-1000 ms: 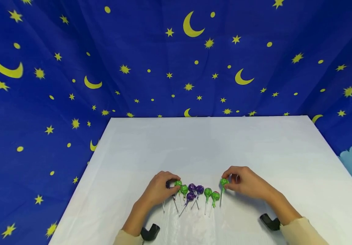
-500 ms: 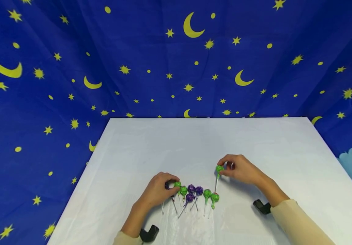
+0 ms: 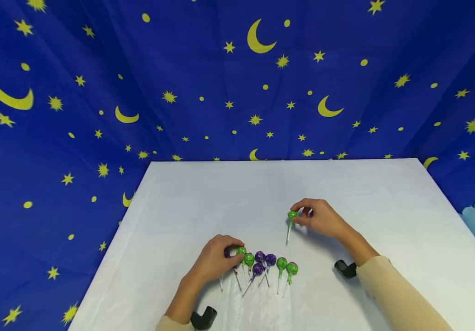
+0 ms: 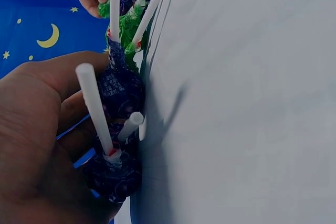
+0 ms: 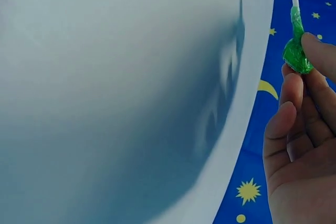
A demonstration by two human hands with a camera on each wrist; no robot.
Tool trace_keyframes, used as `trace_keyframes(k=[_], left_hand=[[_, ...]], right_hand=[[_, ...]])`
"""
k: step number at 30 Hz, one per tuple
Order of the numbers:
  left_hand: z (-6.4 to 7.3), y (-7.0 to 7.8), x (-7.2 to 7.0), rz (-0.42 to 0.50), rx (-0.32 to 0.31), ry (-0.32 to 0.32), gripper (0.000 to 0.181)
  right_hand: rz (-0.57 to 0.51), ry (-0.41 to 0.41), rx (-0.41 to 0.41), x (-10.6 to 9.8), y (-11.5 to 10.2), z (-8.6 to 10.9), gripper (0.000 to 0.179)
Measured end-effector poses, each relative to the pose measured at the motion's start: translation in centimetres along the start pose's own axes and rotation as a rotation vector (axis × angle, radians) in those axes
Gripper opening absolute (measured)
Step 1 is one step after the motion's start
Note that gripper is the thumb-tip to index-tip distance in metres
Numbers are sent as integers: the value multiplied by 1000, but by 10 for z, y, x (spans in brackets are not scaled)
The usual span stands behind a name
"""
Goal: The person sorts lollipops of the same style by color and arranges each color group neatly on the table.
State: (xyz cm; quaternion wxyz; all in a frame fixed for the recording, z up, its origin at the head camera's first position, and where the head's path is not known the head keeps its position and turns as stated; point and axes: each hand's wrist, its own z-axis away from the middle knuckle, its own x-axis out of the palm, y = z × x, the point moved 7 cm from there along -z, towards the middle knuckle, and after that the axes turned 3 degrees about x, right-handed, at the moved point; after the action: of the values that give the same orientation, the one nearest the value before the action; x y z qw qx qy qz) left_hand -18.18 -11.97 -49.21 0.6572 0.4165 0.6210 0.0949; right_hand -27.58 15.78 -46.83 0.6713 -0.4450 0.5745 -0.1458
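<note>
Toward the front of the white table, my left hand (image 3: 216, 258) curls round purple-wrapped lollipops at the left end of a row. In the left wrist view a purple lollipop (image 4: 122, 93) lies by the thumb and another purple lollipop (image 4: 118, 174) sits against the fingers, sticks pointing outward. Two green lollipops (image 3: 249, 259) are just right of that hand's fingertips. My right hand (image 3: 324, 219) pinches a green lollipop (image 3: 292, 215) by its wrapped head, between thumb and fingers, stick hanging down. It is held beyond the row, to its right.
Several purple lollipops (image 3: 258, 269) cluster mid-row, sticks crossing. Two more green lollipops (image 3: 281, 263) end the row at the right. The white table (image 3: 204, 197) reaches back to a blue curtain (image 3: 204, 59) with yellow moons and stars. Black wrist mounts (image 3: 346, 269) sit below the wrists.
My right hand has carried its green lollipop from beside the right end of the row farther back and slightly left. The left hand stays in place over the left end.
</note>
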Motion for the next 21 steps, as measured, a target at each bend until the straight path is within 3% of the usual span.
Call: trace_keyframes(k=[13,21], left_hand=[[0,-2,-2,0,-5,6,26],[-1,1,0,5,-5,-7,27]], right_hand=[[-1,-29,70,-1,7,-32,26],[30,-58,59,3,6,-49,26]])
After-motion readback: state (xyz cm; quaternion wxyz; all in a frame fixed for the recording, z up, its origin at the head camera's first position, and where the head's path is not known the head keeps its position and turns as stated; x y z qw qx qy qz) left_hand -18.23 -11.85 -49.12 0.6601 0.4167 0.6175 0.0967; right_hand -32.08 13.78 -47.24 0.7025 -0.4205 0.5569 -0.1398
